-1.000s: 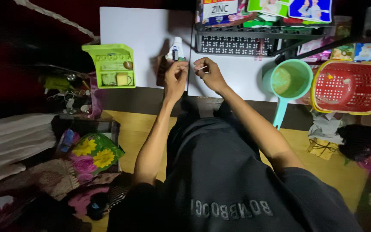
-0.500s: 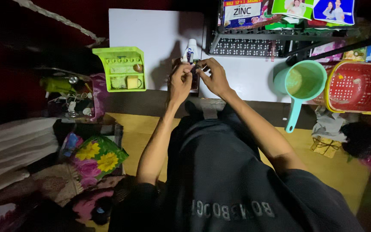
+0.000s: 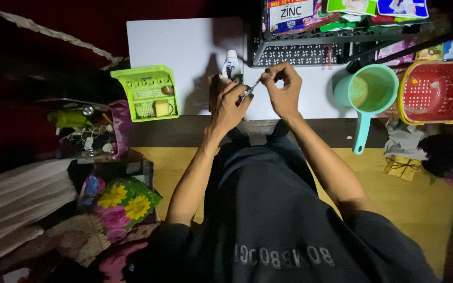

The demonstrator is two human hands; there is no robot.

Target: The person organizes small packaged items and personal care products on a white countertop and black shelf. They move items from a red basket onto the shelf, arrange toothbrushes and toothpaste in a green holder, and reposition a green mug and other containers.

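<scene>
Both of my hands are raised over a white board (image 3: 174,47) in front of my lap. My right hand (image 3: 284,89) pinches the upper end of a thin stick (image 3: 255,84) with a dark tip. The stick slants down to my left hand (image 3: 230,105), whose fingers are closed around a small object too hidden to make out. A small white bottle (image 3: 231,65) with a blue label stands upright on the board just beyond my left hand. A brown thing beside the bottle is mostly covered by that hand.
A lime green organiser tray (image 3: 145,93) lies at the board's left edge. On the right are a black rack (image 3: 310,52) of sachets, a teal dipper (image 3: 365,91) and a red basket (image 3: 436,91). Floral cloth (image 3: 124,202) and clutter fill the left floor.
My hands came together by the bottle, then drew apart. The right hand has risen up and right, and the stick now spans the two hands. The view shifted slightly.
</scene>
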